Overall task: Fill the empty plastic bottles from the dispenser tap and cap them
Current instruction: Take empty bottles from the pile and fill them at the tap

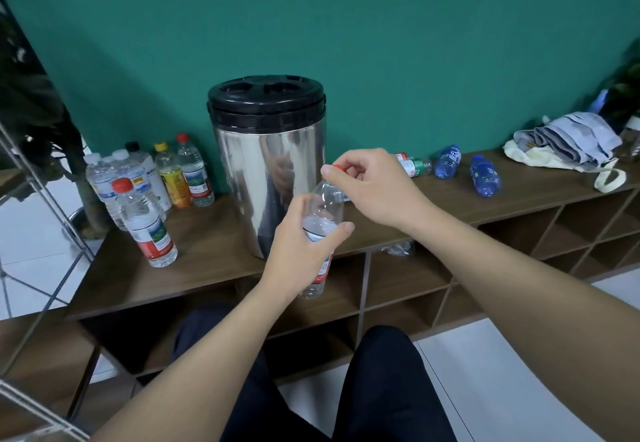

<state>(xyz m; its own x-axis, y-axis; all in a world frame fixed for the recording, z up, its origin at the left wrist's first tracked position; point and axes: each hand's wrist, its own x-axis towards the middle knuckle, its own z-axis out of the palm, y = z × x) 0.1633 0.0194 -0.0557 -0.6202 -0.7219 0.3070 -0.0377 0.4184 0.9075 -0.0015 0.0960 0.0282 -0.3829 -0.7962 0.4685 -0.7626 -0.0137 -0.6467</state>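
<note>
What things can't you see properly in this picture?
- Dispenser tap: head view, none visible; the hands and held bottle cover its lower front.
- Water level in the held bottle: left hand covers it.
- Red cap: mostly under right hand fingers.
- Label words: too small.

The left hand (304, 247) is covering the middle of the clear plastic bottle with a red-and-white label (323, 213), so its water level is not showing. The right hand (367, 185) is hiding most of the small red screw cap (338, 168). The bottle and hands are hiding the tap of the shiny steel drum dispenser with a black lid (266, 164). A crumpled clear bottle (398, 247) is peeking out from behind the right wrist. Label print on the standing capped bottles (145, 185) is reading too small.
</note>
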